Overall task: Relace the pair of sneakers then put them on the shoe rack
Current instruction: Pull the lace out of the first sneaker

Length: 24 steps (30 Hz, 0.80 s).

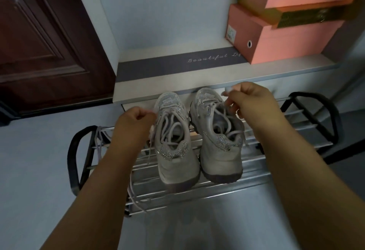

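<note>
Two grey sneakers stand side by side, heels toward the viewer, on the top tier of a metal shoe rack (254, 178): the left sneaker (173, 143) and the right sneaker (219, 137), both with laces threaded through their eyelets. Placement on the rack therefore appears done; what seems left is tidying the lace ends. Loose lace ends (136, 190) from the left sneaker trail down over the rack bars, so the lacing does not look tied off. The left hand (134, 119) sits just beside the left sneaker with fingers curled; it seems to pinch a lace near the eyelets, though the grip is partly hidden. The right hand (248, 101) hovers over the right sneaker's tongue, its fingers pinching a lace. Behind the rack, a grey mat (158, 67) on a white ledge bears the cursive words "Beautiful Li…", the rest covered by stacked pink shoe boxes (286, 46). The box labels are too small to read. A dark wooden door (39, 42) stands at left.
</note>
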Tool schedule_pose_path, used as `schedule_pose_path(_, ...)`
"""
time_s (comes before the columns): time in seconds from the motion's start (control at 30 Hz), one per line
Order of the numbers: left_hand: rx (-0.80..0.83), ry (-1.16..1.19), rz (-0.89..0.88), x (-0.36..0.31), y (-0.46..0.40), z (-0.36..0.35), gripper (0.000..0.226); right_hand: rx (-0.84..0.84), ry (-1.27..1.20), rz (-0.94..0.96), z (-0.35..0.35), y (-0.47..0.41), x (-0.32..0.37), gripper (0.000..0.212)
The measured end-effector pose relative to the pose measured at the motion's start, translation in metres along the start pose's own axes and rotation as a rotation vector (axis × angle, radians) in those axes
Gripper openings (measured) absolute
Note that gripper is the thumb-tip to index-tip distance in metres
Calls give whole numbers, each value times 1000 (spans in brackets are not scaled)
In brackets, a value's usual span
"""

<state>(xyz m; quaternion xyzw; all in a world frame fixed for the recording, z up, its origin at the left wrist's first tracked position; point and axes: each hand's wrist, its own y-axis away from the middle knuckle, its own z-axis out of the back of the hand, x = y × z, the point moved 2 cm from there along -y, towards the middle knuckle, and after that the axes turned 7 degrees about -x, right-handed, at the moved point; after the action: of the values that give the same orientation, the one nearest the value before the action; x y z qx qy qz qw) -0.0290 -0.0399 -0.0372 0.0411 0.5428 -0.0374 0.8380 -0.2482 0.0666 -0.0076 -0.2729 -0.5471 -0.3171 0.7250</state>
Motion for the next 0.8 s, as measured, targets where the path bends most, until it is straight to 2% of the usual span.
schedule_pose_path(0.1, 49, -80, -42, -2, 1, -4, 23, -7, 54, 53, -6, 1, 4, 20)
schedule_pose_path(0.23, 17, -327, -148, -1, 1, -8, 40, 5, 66, 129, -9, 13, 12, 24)
schedule_pose_path(0.4, -8, -586, -329, -9, 8, -9, 41, 28, 91, 169, -7, 38, 23, 23)
schedule_pose_path(0.57, -113, -451, -361, -12, 27, 1, 43, 54, 132, 206, -6, 63, 33, 25)
schedule_pose_path(0.7, -253, -246, -435, -26, 69, 19, 40, 84, 184, 257, -4, 94, 39, 16)
schedule_pose_path(0.8, -357, -175, -505, -37, 107, 36, 39, 99, 243, 321, 2, 122, 46, 15)
